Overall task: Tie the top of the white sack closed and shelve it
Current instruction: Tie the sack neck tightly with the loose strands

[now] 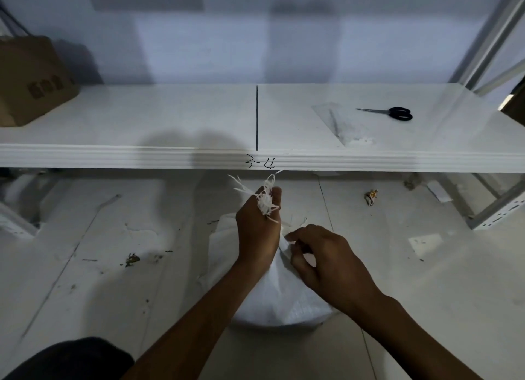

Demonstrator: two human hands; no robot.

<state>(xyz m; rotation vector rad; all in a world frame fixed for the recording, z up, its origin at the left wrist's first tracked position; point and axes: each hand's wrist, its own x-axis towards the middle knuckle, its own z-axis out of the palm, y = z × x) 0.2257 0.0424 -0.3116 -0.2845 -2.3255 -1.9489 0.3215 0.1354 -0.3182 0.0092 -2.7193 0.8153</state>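
The white woven sack (279, 297) stands on the tiled floor in front of the shelf, its top gathered into a neck. My left hand (257, 227) grips the gathered top, and frayed white strands (267, 199) stick out above its fist. Just to the right, my right hand (324, 256) pinches the sack fabric at the neck with curled fingers. The white shelf board (170, 118) runs across the view above the sack, marked "3-4" on its front edge.
Black-handled scissors (393, 113) and a clear plastic bag (339, 124) lie on the shelf's right half. A cardboard box (31, 78) sits at its left end. A metal upright (495, 209) stands on the right. Scraps of litter (370, 196) dot the floor.
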